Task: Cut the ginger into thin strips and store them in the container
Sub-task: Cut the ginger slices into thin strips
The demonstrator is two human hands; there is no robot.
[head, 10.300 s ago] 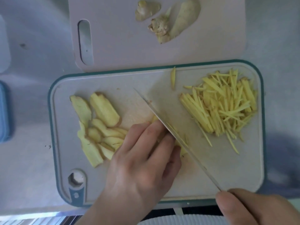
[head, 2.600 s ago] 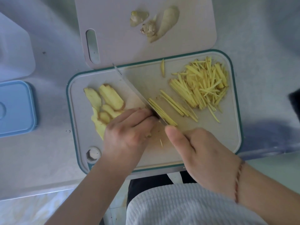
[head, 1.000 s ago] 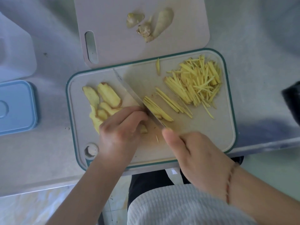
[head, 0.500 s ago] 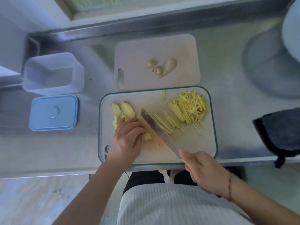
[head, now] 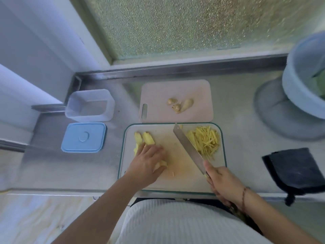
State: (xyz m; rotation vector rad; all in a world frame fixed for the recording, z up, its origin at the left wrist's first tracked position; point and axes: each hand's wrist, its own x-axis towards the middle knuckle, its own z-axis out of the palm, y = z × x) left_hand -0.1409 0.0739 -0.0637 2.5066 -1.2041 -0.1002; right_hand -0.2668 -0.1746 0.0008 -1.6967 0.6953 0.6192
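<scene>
Head view: right hand (head: pixel 222 182) grips knife (head: pixel 187 147); left hand (head: pixel 147 164) seemingly flat on ginger slices (head: pixel 144 140).

A steel counter (head: pixel 237 106) ran beneath a frosted window (head: pixel 184 23). At its twelve o'clock edge lay a pale pink board (head: pixel 158 92) with a slot handle at its nine o'clock side. At two o'clock a pale blue basin (head: pixel 297 85) sat tilted on a round grey base (head: pixel 274 124). A dark folded cloth (head: pixel 295 168) hung over the counter's edge at four o'clock. White wall panels (head: pixel 35 50) rose at ten o'clock.
</scene>
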